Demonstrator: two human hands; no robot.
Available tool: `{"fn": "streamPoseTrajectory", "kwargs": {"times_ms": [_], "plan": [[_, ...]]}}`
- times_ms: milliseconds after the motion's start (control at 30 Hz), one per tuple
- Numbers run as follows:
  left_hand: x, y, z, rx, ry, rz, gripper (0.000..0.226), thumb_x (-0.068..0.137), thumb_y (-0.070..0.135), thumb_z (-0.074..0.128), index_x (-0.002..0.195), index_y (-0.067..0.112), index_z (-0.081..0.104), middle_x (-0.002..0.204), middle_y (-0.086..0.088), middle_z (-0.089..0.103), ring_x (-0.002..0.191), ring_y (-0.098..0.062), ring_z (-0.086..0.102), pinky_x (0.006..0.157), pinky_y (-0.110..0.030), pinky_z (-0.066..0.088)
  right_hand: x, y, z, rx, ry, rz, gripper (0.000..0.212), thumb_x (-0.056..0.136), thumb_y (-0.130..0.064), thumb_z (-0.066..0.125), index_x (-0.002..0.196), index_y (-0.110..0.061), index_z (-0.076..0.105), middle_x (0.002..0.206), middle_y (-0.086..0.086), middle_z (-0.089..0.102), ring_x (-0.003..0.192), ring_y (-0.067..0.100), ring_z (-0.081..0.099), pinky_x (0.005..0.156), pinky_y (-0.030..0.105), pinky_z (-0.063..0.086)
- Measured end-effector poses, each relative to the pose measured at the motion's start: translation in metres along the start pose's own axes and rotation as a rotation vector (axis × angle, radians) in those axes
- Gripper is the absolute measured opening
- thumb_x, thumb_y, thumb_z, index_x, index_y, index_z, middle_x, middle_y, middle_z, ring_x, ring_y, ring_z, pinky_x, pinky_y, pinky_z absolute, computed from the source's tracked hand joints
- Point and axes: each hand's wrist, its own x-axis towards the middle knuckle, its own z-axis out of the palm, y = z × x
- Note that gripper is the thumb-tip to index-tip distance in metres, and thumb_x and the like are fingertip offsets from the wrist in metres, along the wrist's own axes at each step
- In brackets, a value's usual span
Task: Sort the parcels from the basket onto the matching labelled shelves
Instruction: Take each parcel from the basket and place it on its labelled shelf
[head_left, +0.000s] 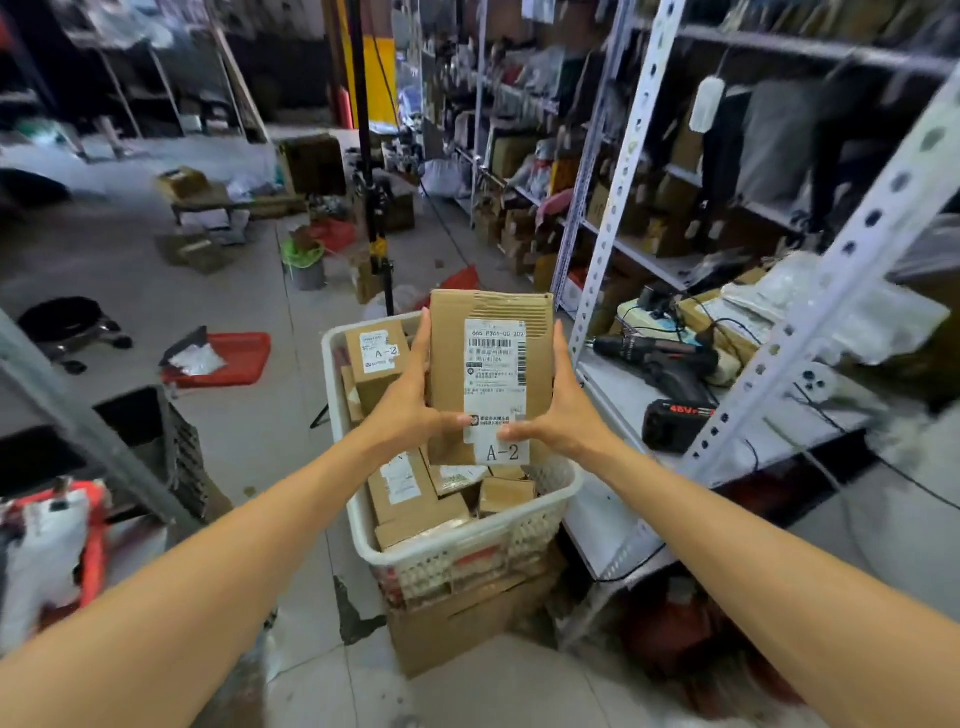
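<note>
Holding A-2 parcel (491, 374) just above basket (441, 553); left hand (410, 400) and right hand (563, 415) clasp its sides, thumbs on label. I judge sorting barely begun: basket heaped, shelving (618, 400) right of basket.

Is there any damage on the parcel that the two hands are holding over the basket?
Yes. The held parcel, marked A-2, has outer paper torn away along its top edge, baring the corrugation. Left hand and right hand grip its sides above the basket.

A parcel depot: metal racks (618, 171) crammed with packages, cartons (183, 183) strewn over the floor.
</note>
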Motion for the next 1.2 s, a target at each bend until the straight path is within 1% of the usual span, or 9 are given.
{"fn": "streamPoseTrajectory", "kwargs": {"times_ms": [100, 267, 333, 400, 533, 767, 867, 1000, 1200], "plan": [[-0.032, 0.019, 0.028, 0.022, -0.015, 0.007, 0.126, 0.076, 0.004, 0.077, 0.145, 0.046, -0.019, 0.15, 0.002, 0.034, 0.126, -0.008, 0.04, 0.105, -0.033, 0.041, -0.048, 0.001, -0.017, -0.045, 0.01, -0.023, 0.15, 0.048, -0.027, 0.095, 0.151, -0.037, -0.014, 0.159, -0.003, 0.018, 0.144, 0.014, 0.024, 0.117, 0.042, 0.026], [-0.079, 0.045, 0.082, 0.018, -0.055, 0.043, 0.127, 0.074, 0.003, 0.079, 0.146, 0.046, -0.016, 0.139, 0.016, 0.033, 0.125, -0.007, 0.04, 0.107, -0.034, 0.039, -0.129, 0.009, -0.05, -0.062, 0.099, -0.035, 0.144, 0.055, -0.016, 0.093, 0.152, -0.03, -0.013, 0.152, -0.006, 0.028, 0.138, 0.011, 0.03, 0.106, 0.027, 0.032], [-0.096, 0.054, 0.101, 0.02, -0.063, 0.057, 0.127, 0.074, 0.003, 0.079, 0.146, 0.046, -0.016, 0.144, 0.01, 0.034, 0.126, -0.007, 0.038, 0.106, -0.031, 0.038, -0.157, 0.013, -0.061, -0.071, 0.131, -0.027, 0.145, 0.055, -0.015, 0.093, 0.153, -0.028, -0.012, 0.154, -0.007, 0.022, 0.14, 0.01, 0.025, 0.111, 0.03, 0.03], [-0.11, 0.06, 0.12, 0.003, -0.088, 0.088, 0.128, 0.073, 0.004, 0.08, 0.145, 0.048, -0.016, 0.15, 0.004, 0.033, 0.132, -0.012, 0.037, 0.108, -0.041, 0.039, -0.183, 0.016, -0.071, -0.088, 0.163, -0.03, 0.145, 0.054, -0.015, 0.094, 0.153, -0.029, -0.012, 0.157, -0.009, 0.014, 0.142, 0.008, 0.02, 0.113, 0.03, 0.026], [-0.128, 0.084, 0.156, 0.024, -0.117, 0.113, 0.129, 0.072, 0.006, 0.081, 0.143, 0.053, -0.016, 0.153, 0.001, 0.032, 0.136, -0.02, 0.038, 0.108, -0.05, 0.038, -0.23, 0.022, -0.096, -0.088, 0.258, -0.041, 0.136, 0.061, -0.015, 0.09, 0.153, -0.031, -0.009, 0.152, -0.014, 0.023, 0.136, 0.003, 0.027, 0.104, 0.019, 0.029], [-0.135, 0.131, 0.231, 0.008, -0.257, 0.222, 0.126, 0.074, -0.002, 0.078, 0.149, 0.04, -0.015, 0.153, 0.003, 0.031, 0.127, -0.002, 0.033, 0.11, -0.032, 0.036, -0.301, 0.03, -0.152, -0.162, 0.485, 0.002, 0.131, 0.063, -0.017, 0.088, 0.15, -0.04, -0.006, 0.145, -0.015, 0.033, 0.132, 0.009, 0.037, 0.11, 0.035, 0.034], [-0.131, 0.15, 0.265, -0.007, -0.337, 0.278, 0.126, 0.074, -0.002, 0.077, 0.149, 0.037, -0.015, 0.157, 0.004, 0.02, 0.131, -0.004, 0.032, 0.092, -0.008, 0.038, -0.327, 0.032, -0.179, -0.197, 0.565, 0.047, 0.132, 0.064, -0.017, 0.088, 0.149, -0.042, -0.009, 0.149, -0.007, 0.035, 0.134, 0.014, 0.038, 0.111, 0.043, 0.036], [-0.125, 0.175, 0.311, -0.029, -0.448, 0.323, 0.128, 0.071, 0.001, 0.08, 0.149, 0.041, -0.014, 0.157, 0.001, 0.022, 0.139, -0.017, 0.032, 0.111, -0.041, 0.035, -0.361, 0.036, -0.213, -0.204, 0.678, 0.114, 0.131, 0.066, -0.013, 0.086, 0.15, -0.037, -0.011, 0.145, -0.004, 0.04, 0.125, 0.009, 0.04, 0.108, 0.038, 0.036], [-0.121, 0.213, 0.385, -0.045, -0.653, 0.375, 0.126, 0.073, -0.002, 0.078, 0.148, 0.041, -0.015, 0.151, 0.006, 0.027, 0.138, -0.019, 0.034, 0.113, -0.045, 0.033, -0.417, 0.045, -0.26, -0.242, 0.862, 0.241, 0.133, 0.066, -0.015, 0.087, 0.15, -0.038, -0.014, 0.142, -0.005, 0.043, 0.127, 0.015, 0.044, 0.107, 0.042, 0.038]]}}
